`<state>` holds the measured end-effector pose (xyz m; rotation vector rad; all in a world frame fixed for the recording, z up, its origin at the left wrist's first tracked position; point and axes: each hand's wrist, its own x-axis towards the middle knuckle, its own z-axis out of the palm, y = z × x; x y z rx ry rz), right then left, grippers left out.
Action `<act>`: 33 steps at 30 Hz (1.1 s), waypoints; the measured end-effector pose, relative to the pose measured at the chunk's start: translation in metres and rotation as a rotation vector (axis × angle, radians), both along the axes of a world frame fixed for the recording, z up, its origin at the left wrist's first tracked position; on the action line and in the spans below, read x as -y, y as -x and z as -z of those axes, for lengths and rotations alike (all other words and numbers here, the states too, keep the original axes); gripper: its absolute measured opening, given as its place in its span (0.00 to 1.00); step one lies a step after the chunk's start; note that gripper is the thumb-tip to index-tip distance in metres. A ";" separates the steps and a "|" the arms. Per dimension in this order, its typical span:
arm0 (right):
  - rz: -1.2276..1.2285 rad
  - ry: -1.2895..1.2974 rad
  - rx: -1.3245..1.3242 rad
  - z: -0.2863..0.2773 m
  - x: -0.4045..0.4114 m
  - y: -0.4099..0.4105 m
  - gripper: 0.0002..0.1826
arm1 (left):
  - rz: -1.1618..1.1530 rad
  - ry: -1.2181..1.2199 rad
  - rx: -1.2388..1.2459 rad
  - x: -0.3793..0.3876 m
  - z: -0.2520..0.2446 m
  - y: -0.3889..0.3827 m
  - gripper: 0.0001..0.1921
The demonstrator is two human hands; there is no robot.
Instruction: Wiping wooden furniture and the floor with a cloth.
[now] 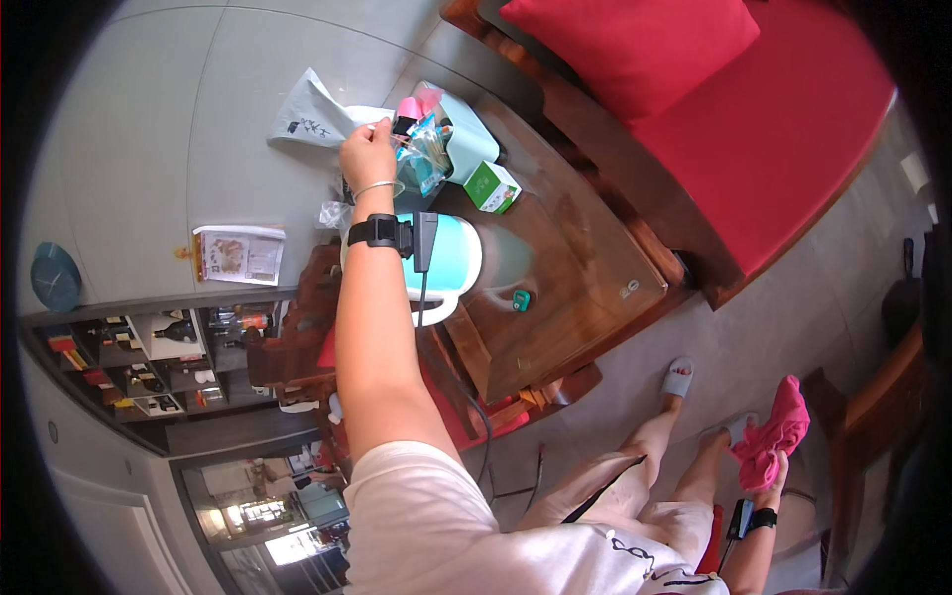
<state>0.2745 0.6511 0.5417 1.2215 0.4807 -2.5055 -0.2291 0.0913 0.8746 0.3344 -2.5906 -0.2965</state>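
Note:
My left hand (368, 155) reaches over the far end of the wooden table (565, 320). Its fingertips pinch a small thin stick with a white tip, which looks like a cotton swab (371, 128). Just right of these fingers are clear packets of cotton swabs (430, 152) and a pale green container (472, 130). A whitish plastic bag (312, 123) bearing writing lies behind the hand, to the left. Under my forearm, partly hidden, stands a turquoise and white kettle or jug (457, 256). Low at the right, my right hand (778, 477) holds a bunched bright pink cloth (773, 431).
A green and white box (493, 187) and a small green device (521, 300) rest on the table. A red-cushioned wooden sofa (744, 149) runs along its far right side. Shelves with bottles (175, 335) are at left. A dark cable (472, 401) hangs from my left wrist strap.

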 end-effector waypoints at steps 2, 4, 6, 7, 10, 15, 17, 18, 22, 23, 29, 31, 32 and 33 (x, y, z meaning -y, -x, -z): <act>0.017 -0.034 0.057 -0.005 0.011 0.001 0.36 | 0.018 0.032 0.077 0.010 0.007 -0.002 0.15; 0.041 -0.008 -0.035 -0.020 0.026 0.013 0.35 | 0.006 0.077 0.231 0.010 0.012 -0.001 0.20; 0.013 -0.021 -0.103 -0.014 0.031 0.012 0.35 | 0.010 0.225 0.221 0.007 0.017 0.004 0.24; -0.023 -0.033 -0.166 -0.019 0.031 0.012 0.34 | 0.008 0.374 0.212 0.006 0.021 0.008 0.28; 0.094 -0.029 0.168 -0.042 0.031 0.009 0.29 | 0.061 0.513 0.084 0.002 0.018 0.011 0.35; 0.222 -0.120 0.375 -0.051 0.051 0.016 0.14 | 0.498 0.305 -0.205 -0.115 0.025 -0.073 0.17; 0.199 -0.086 0.317 -0.015 0.056 -0.011 0.13 | 0.675 0.344 -0.005 -0.187 0.069 -0.130 0.16; 0.251 0.011 0.305 -0.007 0.062 -0.011 0.14 | 0.806 -0.036 0.084 -0.222 0.109 -0.160 0.14; 0.390 0.195 0.333 0.039 0.076 -0.072 0.15 | 1.000 -0.382 0.758 -0.346 0.262 -0.262 0.08; 0.455 0.202 0.310 0.054 0.092 -0.078 0.16 | 1.013 -0.437 0.822 -0.345 0.312 -0.277 0.09; 0.610 0.362 0.210 0.090 0.130 -0.095 0.30 | 0.784 -0.658 1.377 -0.348 0.513 -0.369 0.12; 0.668 0.154 0.391 0.087 0.130 -0.097 0.31 | 0.674 -0.868 1.610 -0.357 0.540 -0.407 0.15; 0.732 0.186 0.271 0.115 0.142 -0.122 0.31 | 0.675 -0.866 1.627 -0.359 0.554 -0.417 0.15; 0.738 0.189 0.291 0.121 0.142 -0.130 0.31 | 0.790 -0.772 1.685 -0.365 0.562 -0.426 0.16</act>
